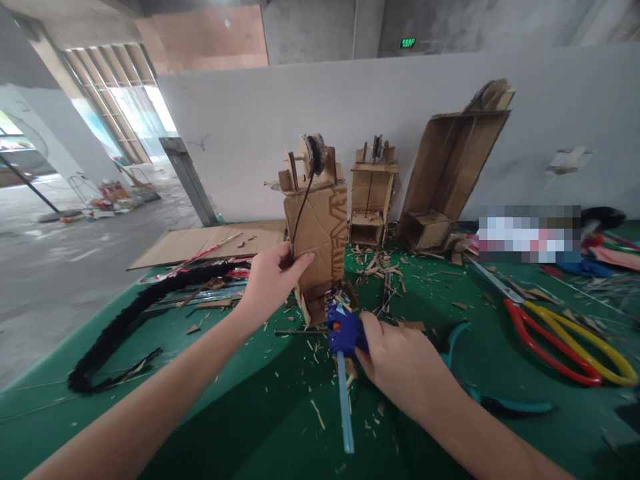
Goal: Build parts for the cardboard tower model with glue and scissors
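Gripping the tall brown cardboard tower with a spool on top [317, 227] from its left side, the left hand [270, 280] is clamped on the cardboard wall and holds the model upright on the green counter [240, 407], while the right hand [400, 363] is closed around the blue hot glue gun [345, 330], whose nozzle sits at the tower's base and whose clear glue stick [345, 407] trails back toward the person; the likely troubles are hot glue stringing onto the fingers so near the nozzle, the light tower tipping if the nozzle pushes harder than the left hand resists, and loose cardboard scraps [375, 263] sticking in the wet bead, with the red and yellow-handled shears [560, 333] lying well apart to the right
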{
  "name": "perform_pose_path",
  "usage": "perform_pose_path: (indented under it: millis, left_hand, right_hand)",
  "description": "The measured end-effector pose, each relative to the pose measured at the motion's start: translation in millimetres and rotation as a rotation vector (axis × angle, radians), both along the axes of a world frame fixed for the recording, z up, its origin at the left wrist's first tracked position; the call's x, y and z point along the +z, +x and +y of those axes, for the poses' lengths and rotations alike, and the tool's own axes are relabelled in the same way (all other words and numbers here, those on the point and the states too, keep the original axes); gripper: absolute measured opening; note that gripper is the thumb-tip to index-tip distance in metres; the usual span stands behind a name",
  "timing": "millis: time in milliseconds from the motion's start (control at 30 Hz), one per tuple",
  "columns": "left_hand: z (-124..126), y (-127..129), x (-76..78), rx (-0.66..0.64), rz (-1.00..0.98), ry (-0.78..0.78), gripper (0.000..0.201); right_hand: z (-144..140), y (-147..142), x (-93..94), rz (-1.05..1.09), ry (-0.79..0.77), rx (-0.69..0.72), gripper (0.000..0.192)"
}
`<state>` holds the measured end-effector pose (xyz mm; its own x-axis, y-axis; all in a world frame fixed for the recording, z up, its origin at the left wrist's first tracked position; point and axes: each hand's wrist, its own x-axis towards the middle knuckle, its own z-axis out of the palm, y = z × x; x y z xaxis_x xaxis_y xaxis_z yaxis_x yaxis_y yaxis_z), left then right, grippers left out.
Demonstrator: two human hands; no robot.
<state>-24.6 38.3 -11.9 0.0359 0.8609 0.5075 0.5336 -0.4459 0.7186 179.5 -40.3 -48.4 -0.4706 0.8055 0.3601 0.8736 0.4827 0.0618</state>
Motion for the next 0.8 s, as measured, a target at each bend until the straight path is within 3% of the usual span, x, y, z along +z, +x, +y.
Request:
perform_pose_path:
  millis: [67,133,267,467,800]
  left_hand:
    - [0,0,0.9,-0.015,-0.018,-0.001,0.026]
    - [0,0,2.0,-0.019,-0.032,0.004,0.024]
    - [-1,2,4.2,-0.019,-0.040,0.013,0.021]
    - [-5,5,3.9,-0.013,-0.027,-0.005,0.025]
    - [-6,4,0.0,-0.029,-0.002,-0.020,0.029]
  right_hand:
    - [-2,0,1.0,0.171,-0.168,0.058,0.024]
    - [-2,-2,2.5,0.381,-0.331,0.060,0.021]
    - [2,-6,7.7,0.635,-0.422,0.027,0.020]
    - [10,-9,5.5,0.695,-0.537,0.035,0.023]
    - [11,-9,4.7,0.799,-0.571,0.057,0.026]
